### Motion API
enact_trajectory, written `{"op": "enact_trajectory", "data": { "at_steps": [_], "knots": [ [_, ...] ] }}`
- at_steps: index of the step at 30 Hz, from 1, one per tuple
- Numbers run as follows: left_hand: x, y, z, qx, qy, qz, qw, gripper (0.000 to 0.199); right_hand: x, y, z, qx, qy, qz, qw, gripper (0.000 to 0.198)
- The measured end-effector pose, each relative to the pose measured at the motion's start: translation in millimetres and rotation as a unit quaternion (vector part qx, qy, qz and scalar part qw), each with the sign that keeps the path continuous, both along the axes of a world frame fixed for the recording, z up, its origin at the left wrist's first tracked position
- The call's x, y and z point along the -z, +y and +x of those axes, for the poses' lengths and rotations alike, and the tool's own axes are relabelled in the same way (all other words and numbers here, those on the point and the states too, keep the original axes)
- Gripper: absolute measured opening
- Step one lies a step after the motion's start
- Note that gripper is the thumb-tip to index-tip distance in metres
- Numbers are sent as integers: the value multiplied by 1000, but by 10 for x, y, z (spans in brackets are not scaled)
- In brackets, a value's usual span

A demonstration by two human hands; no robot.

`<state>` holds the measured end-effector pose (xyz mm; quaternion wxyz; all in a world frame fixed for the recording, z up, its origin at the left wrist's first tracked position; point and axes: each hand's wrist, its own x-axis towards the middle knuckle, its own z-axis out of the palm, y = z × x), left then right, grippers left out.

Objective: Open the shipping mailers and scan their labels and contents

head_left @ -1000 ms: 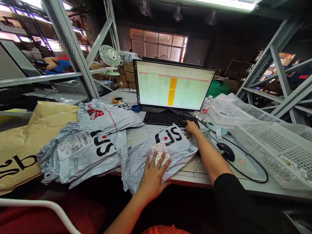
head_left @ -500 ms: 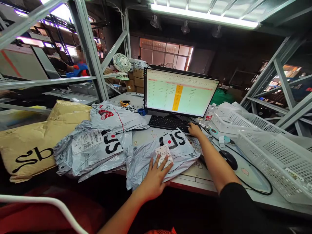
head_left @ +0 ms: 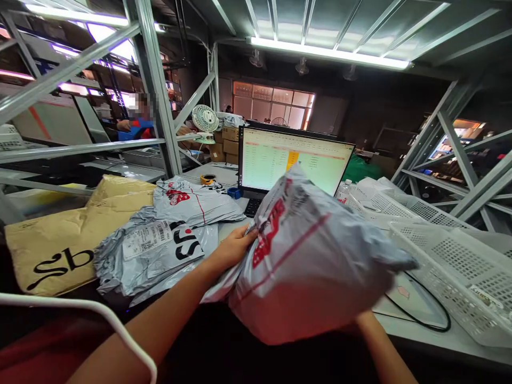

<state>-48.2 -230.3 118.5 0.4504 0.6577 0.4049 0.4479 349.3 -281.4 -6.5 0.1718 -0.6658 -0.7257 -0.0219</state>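
Note:
A grey courier bag (head_left: 312, 261) with red print is lifted off the desk, tilted up in front of me. My left hand (head_left: 232, 248) grips its left edge. My right hand is hidden under the bag; only the right forearm (head_left: 384, 346) shows below it, seemingly holding the bag from beneath. The bag covers the keyboard and the lower part of the monitor (head_left: 292, 160), which shows a green spreadsheet.
Several grey courier bags (head_left: 160, 245) and brown paper mailers (head_left: 56, 245) lie on the desk at left. White perforated baskets (head_left: 452, 250) stand at right beside a black cable (head_left: 420, 314). Metal rack posts (head_left: 156, 85) rise behind; another person works at the far left.
My right hand left the keyboard and my left hand left the label. Both lifted the grey bag off the desk, flipped so its red-printed side faces me. The camera tilted up.

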Motion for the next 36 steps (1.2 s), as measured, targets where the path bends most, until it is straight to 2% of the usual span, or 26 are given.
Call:
{"op": "enact_trajectory", "data": {
  "at_steps": [2, 3, 5, 6, 8, 10, 12, 14, 15, 17, 20, 23, 26, 28, 30, 32, 34, 36],
  "knots": [
    [66, 151, 14, -46, 107, 41, 992, 54, -61, 109, -2, 48, -3, 2, 999, 48],
    [116, 210, -1, -79, 184, 55, 978, 48, -136, 165, 20, 72, 5, 3, 997, 48],
    [225, 282, -53, -139, 326, 58, 933, 41, -368, 231, 79, 95, 47, 20, 994, 48],
    [276, 297, -76, -159, 375, 51, 912, 40, -517, 231, 89, 83, 80, 37, 993, 48],
    [355, 296, -85, -180, 419, 35, 889, 38, -837, 165, -7, 12, 145, 71, 987, 47],
    [388, 277, -30, -184, 432, 25, 882, 39, -1122, 48, -304, -107, 175, 63, 977, 43],
    [376, 257, 61, -182, 442, 26, 878, 41, -1302, -53, -743, -239, 147, 10, 960, 38],
    [339, 236, 134, -175, 448, 44, 876, 41, -1357, -80, -1144, -314, 88, -60, 943, 35],
    [319, 225, 147, -171, 449, 58, 875, 41, -1345, -55, -1264, -330, 57, -87, 938, 35],
    [297, 205, 116, -164, 447, 83, 875, 40, -1277, 68, -1270, -309, 5, -107, 945, 34],
    [342, 205, -27, -176, 440, 84, 876, 38, -1136, 339, -789, -161, -43, -97, 981, 34],
    [447, 246, -131, -192, 445, 55, 873, 38, -953, 508, -238, -18, -73, -98, 992, 36],
    [499, 269, -106, -198, 452, 35, 869, 40, -690, 469, -21, 31, -82, -85, 993, 41],
    [467, 248, -44, -223, 458, 90, 856, 45, -506, 391, -30, 54, -93, -79, 991, 43],
    [397, 207, 32, -230, 461, 174, 839, 49, -371, 329, -99, 68, -100, -69, 990, 44],
    [333, 169, 116, -188, 474, 211, 834, 51, -317, 298, -235, 60, -75, -19, 995, 42],
    [316, 154, 207, -116, 498, 178, 841, 50, -332, 282, -489, 1, -9, 57, 998, 40],
    [356, 163, 291, -54, 507, 124, 851, 40, -369, 266, -871, -107, 50, 103, 988, 40]
  ]
}}
